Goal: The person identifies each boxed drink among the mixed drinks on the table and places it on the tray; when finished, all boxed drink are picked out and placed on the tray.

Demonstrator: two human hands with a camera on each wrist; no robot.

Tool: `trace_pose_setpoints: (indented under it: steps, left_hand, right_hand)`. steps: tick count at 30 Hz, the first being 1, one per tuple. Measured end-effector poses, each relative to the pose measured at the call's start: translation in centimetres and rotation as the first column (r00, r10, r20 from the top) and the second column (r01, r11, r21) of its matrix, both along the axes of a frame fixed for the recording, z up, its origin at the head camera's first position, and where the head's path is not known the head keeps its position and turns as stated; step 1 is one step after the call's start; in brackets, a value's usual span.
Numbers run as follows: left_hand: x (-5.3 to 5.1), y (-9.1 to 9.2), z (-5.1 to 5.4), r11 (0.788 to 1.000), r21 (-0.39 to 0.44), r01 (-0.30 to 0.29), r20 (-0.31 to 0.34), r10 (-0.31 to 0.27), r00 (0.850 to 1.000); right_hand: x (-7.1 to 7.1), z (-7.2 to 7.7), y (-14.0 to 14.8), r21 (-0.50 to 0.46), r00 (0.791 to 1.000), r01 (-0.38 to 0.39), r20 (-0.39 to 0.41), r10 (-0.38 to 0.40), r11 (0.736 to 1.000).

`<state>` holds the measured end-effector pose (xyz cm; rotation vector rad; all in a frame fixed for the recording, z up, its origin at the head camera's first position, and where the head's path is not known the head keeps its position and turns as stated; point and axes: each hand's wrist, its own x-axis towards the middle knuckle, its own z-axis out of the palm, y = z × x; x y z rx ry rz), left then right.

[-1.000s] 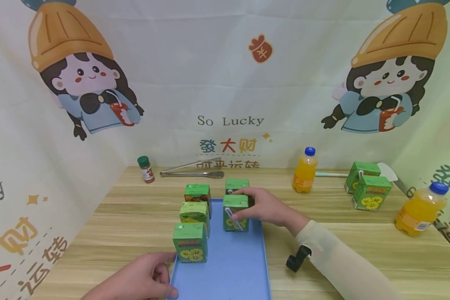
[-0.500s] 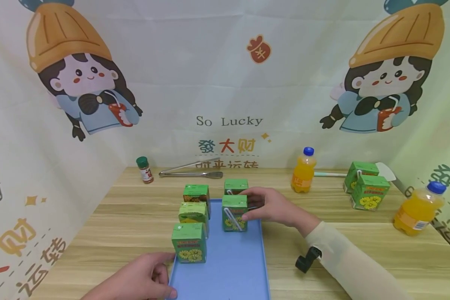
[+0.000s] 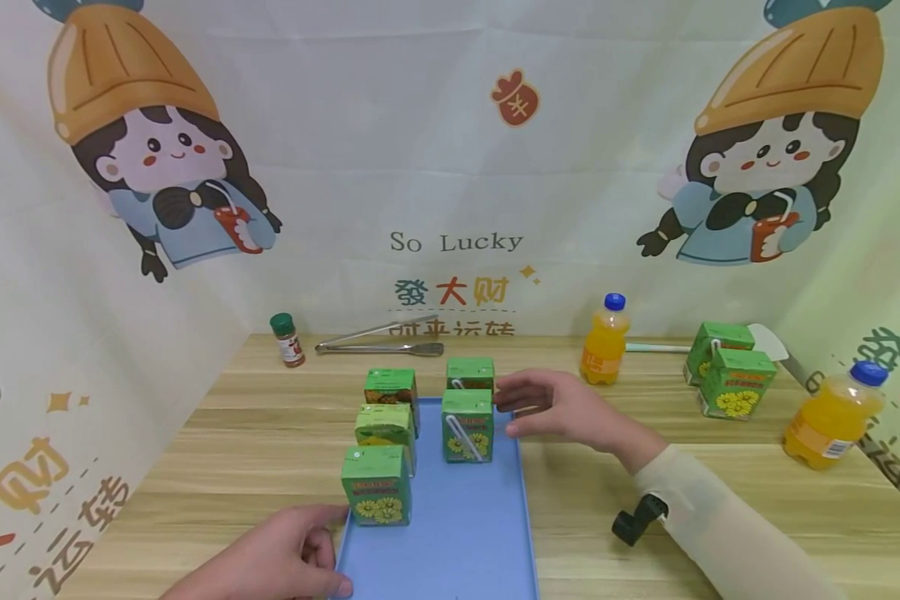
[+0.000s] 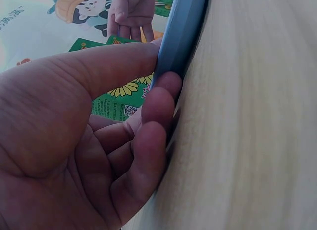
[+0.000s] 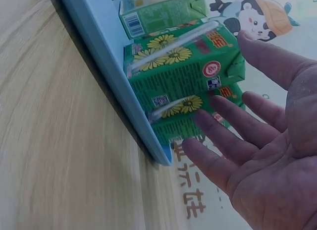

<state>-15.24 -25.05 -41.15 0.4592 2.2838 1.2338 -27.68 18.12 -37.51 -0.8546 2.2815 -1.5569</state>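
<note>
A blue tray [image 3: 468, 533] lies on the table with several green drink cartons standing on it. At its left edge my left hand [image 3: 281, 554] pinches the rim, thumb on one side and curled fingers underneath, as the left wrist view shows. The front-left carton [image 3: 377, 486] stands just beyond that hand. On the tray's right side is a carton with a white straw [image 3: 468, 427], and another carton [image 3: 471, 371] stands behind it. My right hand [image 3: 562, 417] is beside these two, fingers spread and holding nothing; in the right wrist view a gap shows between palm and carton.
Two orange drink bottles [image 3: 604, 342] [image 3: 832, 417] stand on the right. Near them are two more green cartons [image 3: 737, 385] and a white-headed spatula [image 3: 767, 343]. Metal tongs [image 3: 382, 348] and a green-capped spice jar [image 3: 288, 342] sit along the back by the curtain.
My right hand has let go of the carton with the straw and drawn away to the right. That carton stays upright on the tray. The left hand keeps its hold on the rim.
</note>
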Motion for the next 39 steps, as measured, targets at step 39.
trace_pose_setpoints:
  steps: [39]
  left_hand:
    - [0.1, 0.0, 0.2, 1.000, 0.017, 0.011, -0.007, -0.011, 1.000]
  right_hand:
    - [2.4, 1.7, 10.8, 0.043, 0.957, 0.264, -0.139, -0.256, 0.964]
